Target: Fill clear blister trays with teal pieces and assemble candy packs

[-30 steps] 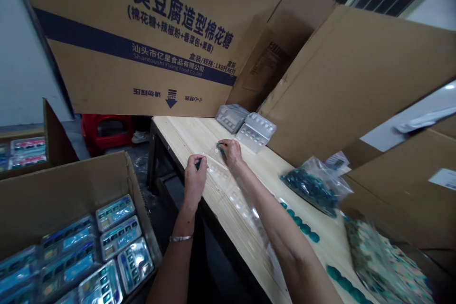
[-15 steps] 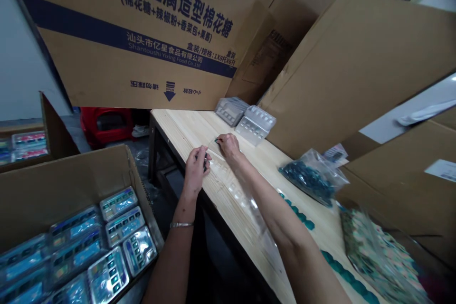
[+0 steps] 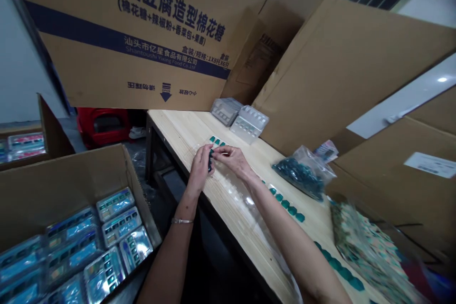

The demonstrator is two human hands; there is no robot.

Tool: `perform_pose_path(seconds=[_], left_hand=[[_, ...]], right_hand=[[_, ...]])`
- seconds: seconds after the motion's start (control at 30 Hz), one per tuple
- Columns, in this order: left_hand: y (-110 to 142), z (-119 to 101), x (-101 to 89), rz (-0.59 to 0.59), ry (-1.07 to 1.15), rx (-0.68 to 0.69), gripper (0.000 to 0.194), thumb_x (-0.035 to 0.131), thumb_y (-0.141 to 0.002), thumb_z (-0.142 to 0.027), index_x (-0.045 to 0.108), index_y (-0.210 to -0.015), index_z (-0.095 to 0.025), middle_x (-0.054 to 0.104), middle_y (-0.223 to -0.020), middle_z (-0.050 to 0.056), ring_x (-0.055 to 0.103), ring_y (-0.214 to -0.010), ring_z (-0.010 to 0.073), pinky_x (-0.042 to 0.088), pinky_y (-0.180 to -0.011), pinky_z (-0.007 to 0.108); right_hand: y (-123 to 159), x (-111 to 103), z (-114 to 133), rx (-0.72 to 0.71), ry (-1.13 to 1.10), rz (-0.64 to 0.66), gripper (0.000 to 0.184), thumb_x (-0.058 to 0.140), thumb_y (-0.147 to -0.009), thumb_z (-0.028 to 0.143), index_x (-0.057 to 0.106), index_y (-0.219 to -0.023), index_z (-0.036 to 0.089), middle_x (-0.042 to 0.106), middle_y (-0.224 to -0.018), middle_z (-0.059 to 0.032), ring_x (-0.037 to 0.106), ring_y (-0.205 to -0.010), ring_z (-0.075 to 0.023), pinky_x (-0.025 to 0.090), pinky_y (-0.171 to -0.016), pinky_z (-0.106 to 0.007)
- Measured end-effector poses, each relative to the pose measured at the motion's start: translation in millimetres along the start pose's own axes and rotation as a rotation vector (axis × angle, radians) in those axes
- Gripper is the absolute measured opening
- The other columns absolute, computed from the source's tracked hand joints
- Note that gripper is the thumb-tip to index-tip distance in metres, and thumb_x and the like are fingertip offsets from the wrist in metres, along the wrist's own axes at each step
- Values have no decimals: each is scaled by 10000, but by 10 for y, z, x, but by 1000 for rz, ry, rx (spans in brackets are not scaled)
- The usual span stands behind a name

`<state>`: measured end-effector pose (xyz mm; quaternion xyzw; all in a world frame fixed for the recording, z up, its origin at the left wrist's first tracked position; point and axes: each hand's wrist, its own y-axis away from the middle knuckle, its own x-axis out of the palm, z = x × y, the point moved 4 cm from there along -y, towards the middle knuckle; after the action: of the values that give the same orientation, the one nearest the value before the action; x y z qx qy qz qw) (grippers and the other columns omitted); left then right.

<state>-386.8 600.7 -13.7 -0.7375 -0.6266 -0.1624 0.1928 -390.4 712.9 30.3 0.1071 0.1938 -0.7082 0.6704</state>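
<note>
Pinching teal pieces (image 3: 210, 160) in my left hand (image 3: 198, 169), my right hand (image 3: 232, 157) curled against them, grip unclear, above a clear plastic tray (image 3: 237, 194) on the wooden table (image 3: 167, 126); a loose pinch could drop them, scattering them among the tray's hollows.

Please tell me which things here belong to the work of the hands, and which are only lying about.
Part of the work: left hand, right hand, small teal pieces, clear plastic tray, bag of teal pieces.

Only lying about: printed cardboard carton, red plastic stool.
</note>
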Motion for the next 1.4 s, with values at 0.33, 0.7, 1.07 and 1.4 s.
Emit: perform_pose_path(seconds=[0.33, 0.7, 1.07, 1.4], left_hand=[[-3, 28, 148, 73, 6, -15, 352, 486, -824, -456, 553, -1031, -179, 481, -657, -26, 407, -450, 47, 299, -365, 137], [-2, 68, 185, 66, -105, 47, 322, 461, -838, -445, 539, -1018, -190, 599, -784, 11, 398, -430, 44, 288, -361, 152], [79, 39, 346, 157, -232, 111, 300, 532, -793, -428, 590, -914, -160, 649, -766, 21, 438, -428, 56, 322, -399, 185], [159, 30, 472, 169, -268, 146, 249, 568, -780, -390, 573, -913, -181, 647, -790, 19, 480, -466, 59, 355, -451, 183]], right_hand=[[146, -139, 15, -77, -3, -12, 273, 682, -660, 335, 672, -856, 145, 672, -818, -46, 606, -704, -136, 474, -681, -266], [288, -363, 101, -148, -44, -181, 181, 655, -686, 277, 652, -838, 179, 661, -771, -17, 598, -682, -133, 477, -689, -269], [385, -524, -49, -36, -255, -103, 264, 704, -657, 330, 698, -891, 207, 704, -775, -7, 637, -717, -143, 484, -772, -306], [547, -650, -1, -36, -157, -135, 288, 692, -674, 366, 706, -903, 192, 718, -849, -36, 663, -818, -180, 482, -845, -345]])
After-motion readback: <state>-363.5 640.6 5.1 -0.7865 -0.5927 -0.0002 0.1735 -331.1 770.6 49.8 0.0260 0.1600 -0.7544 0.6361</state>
